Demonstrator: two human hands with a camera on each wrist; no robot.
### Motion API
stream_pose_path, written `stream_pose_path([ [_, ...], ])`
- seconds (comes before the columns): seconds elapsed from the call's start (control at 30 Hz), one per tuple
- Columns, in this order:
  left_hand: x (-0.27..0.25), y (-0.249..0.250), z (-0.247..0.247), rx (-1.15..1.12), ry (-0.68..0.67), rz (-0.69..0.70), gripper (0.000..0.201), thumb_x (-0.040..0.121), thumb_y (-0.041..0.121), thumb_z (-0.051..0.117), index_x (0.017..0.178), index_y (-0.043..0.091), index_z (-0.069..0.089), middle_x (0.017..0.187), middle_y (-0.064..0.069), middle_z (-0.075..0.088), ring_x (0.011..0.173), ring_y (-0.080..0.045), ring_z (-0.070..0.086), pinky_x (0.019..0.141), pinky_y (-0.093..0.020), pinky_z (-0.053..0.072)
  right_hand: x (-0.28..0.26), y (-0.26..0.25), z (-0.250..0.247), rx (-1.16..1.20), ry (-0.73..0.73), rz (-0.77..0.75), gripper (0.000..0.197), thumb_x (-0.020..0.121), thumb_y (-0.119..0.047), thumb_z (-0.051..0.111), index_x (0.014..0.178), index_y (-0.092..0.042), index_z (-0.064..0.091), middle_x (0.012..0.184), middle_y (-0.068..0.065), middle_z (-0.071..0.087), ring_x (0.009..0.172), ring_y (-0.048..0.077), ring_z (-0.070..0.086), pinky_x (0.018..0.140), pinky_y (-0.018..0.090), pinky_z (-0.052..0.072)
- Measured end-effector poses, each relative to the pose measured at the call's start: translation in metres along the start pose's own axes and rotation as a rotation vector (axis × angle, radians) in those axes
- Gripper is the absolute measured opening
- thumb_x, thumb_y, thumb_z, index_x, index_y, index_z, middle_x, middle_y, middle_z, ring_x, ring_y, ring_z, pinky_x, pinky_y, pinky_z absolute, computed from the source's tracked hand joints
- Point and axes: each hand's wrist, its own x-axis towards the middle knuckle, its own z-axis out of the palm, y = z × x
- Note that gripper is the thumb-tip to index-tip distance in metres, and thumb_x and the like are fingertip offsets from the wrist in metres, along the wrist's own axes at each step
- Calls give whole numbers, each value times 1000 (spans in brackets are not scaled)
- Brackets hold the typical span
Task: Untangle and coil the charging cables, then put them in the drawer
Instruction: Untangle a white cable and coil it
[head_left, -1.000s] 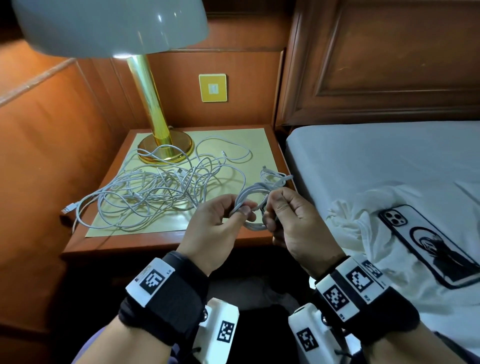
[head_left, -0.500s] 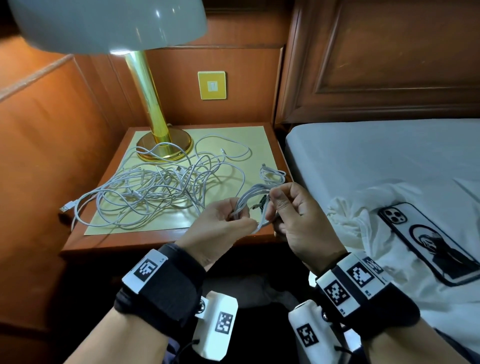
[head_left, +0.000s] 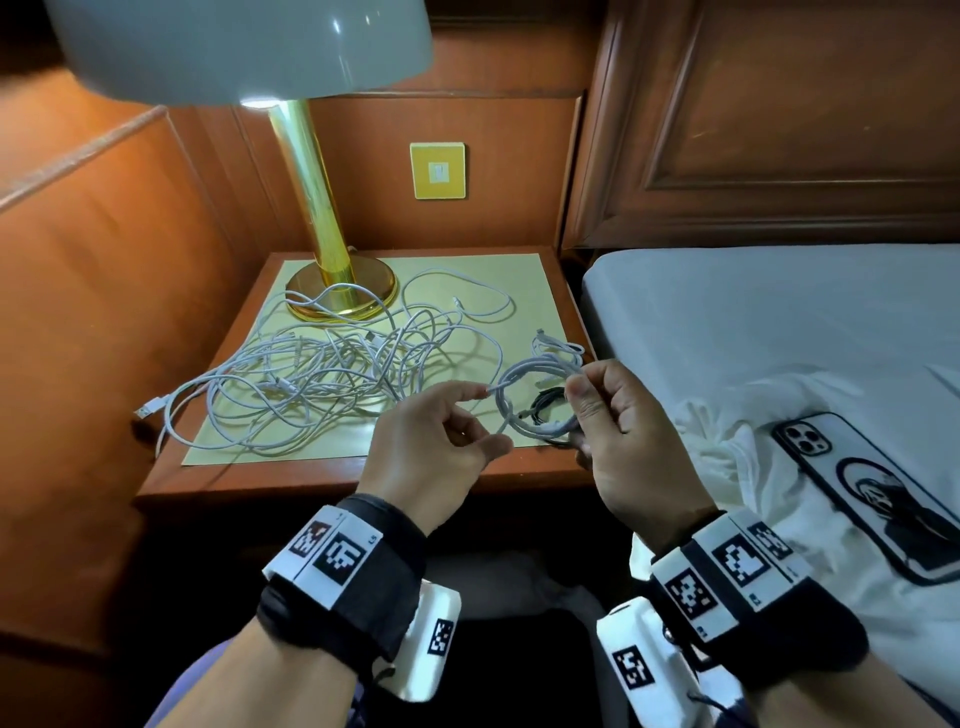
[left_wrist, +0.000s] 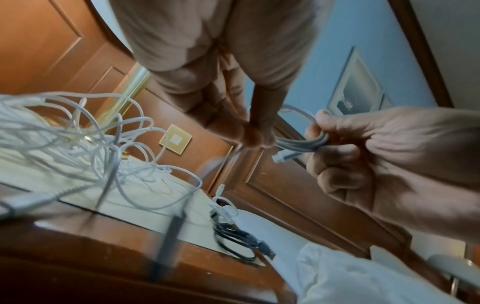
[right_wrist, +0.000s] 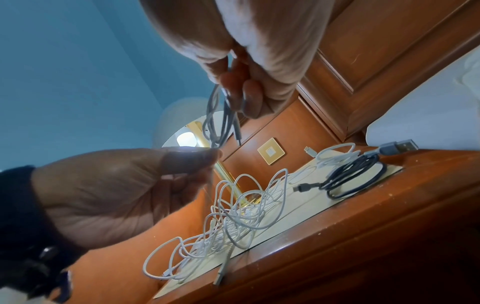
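1. Here, a coiled white cable is gripped in the right hand, above the nightstand edge.
2. Its loose end is pinched by the left hand.
3. Tangled cables are left on the nightstand.

Coil in fingers: pale grey-white. Tangle left of fingers: white. Cable behind fingers: black, grey plug. Surface: red-brown wood, cream mat. Lamp: gold stem, white shade. Wristbands: black, black-white square markers.

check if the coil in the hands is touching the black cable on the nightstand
Apart. The right wrist view shows the coil hanging from the right hand, well above the black cable.
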Motion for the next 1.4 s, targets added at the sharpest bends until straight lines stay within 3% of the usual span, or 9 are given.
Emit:
stream_pose_path([
  [0.1,-1,1,5,-114,42,-42,19,80,8,83,88,21,72,73,2,75,69,-17,74,75,-37,60,-1,-2,2,151,-12,39,22,101,-37,48,96,-17,57,81,-1,56,57,6,47,53,16,40],
  [0.23,-1,6,7,-419,77,-141,16,91,-5,63,92,7,72,90,-15,77,89,-28,76,84,-39,59,0,1,1,197,-23,59,16,103,-31,48,94,-27,60,85,-13,59,66,0,53,54,12,45],
  [0.33,0,7,7,-564,75,-153,21,76,20,79,95,12,74,96,-14,76,98,-30,73,89,-39,56,0,1,2,225,-62,58,19,104,-28,48,90,-26,60,76,-19,56,63,0,51,54,13,44],
  [0.43,-2,4,10,-424,96,-125,46,65,42,90,103,20,73,95,-1,76,89,-13,73,86,-34,57,-4,-3,7,182,-116,-5,24,104,-33,48,96,-13,57,76,-4,51,61,6,43,54,22,40],
  [0.53,0,2,12,-365,114,-106,36,74,35,87,103,20,73,93,1,75,86,-9,72,85,-33,59,-7,-4,9,174,-177,-34,26,105,-26,45,106,-2,54,83,16,48,61,12,40,53,28,38],
  [0.67,3,5,12,-464,113,-87,24,81,7,81,100,16,69,90,-2,73,84,-9,70,80,-27,56,-6,-4,7,135,-200,-12,22,106,-24,45,102,-5,55,82,24,48,59,15,42,55,28,39],
  [0.87,7,1,12,-639,63,-71,26,85,-9,71,106,5,67,92,-11,70,90,-23,65,82,-31,54,-5,-2,5,40,-148,15,21,105,-29,48,92,-14,56,64,3,49,53,16,49,61,31,41],
  [1.13,3,7,12,-788,-1,-89,25,85,1,69,109,7,69,92,-12,72,84,-16,71,74,-21,55,-3,0,6,30,-45,47,19,102,-28,53,94,-13,61,66,-2,56,54,10,52,59,20,48],
  [1.4,4,6,13,-825,43,-175,26,75,9,77,100,12,75,84,0,72,79,-12,65,78,-29,53,-4,1,5,-23,-53,79,22,102,-30,52,93,-12,60,68,-3,61,57,9,61,61,19,51],
])
